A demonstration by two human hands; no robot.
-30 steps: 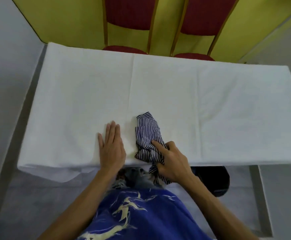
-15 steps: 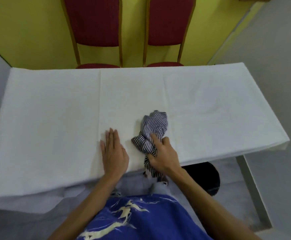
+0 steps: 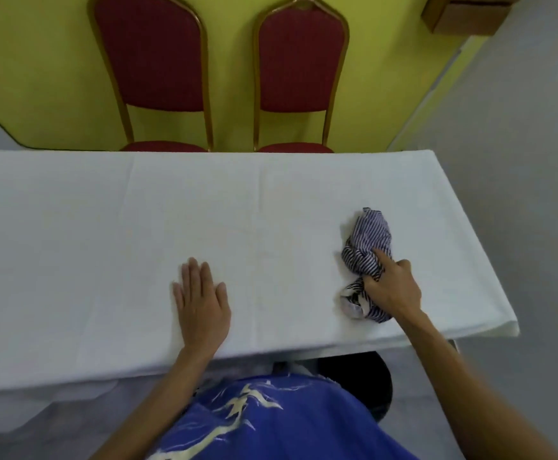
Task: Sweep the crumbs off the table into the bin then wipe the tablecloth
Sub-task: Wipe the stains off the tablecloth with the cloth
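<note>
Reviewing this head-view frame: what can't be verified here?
- Crumbs: none discernible on the white tablecloth; too small to tell.
- Black round bin: mostly hidden under the table edge; contents unseen.
- Striped blue-and-white rag: partly covered by the right hand.
- Tablecloth's left end: cut off by the frame.

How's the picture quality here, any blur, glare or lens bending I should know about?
Head view: wide-angle bending curves the tablecloth edges; lighting is soft and even, no glare, only faint shadows beside the left hand and the striped cloth in the right hand; slightly soft overall, too soft to tell crumbs.
</note>
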